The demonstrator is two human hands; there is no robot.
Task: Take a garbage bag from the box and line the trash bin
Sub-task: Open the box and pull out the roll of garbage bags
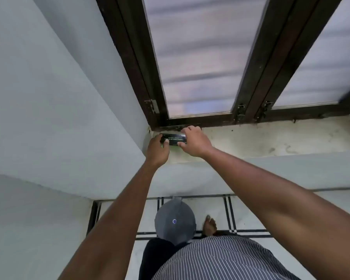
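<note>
The small dark box [173,139] lay long-ways, left to right, on the window sill [251,140] in the corner, with the left hand [157,148] holding its left end and the right hand [193,141] curled over its right end, both equally near.

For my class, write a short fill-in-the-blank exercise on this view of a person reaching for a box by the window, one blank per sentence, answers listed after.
1. The black box rests on the window ____.
2. The box is held by ____ hands, the left hand and the right hand.
3. The grey trash bin stands on the ____, below the arms.
4. The person's shirt has a ____ pattern.

Answers: sill; both; floor; striped
</note>
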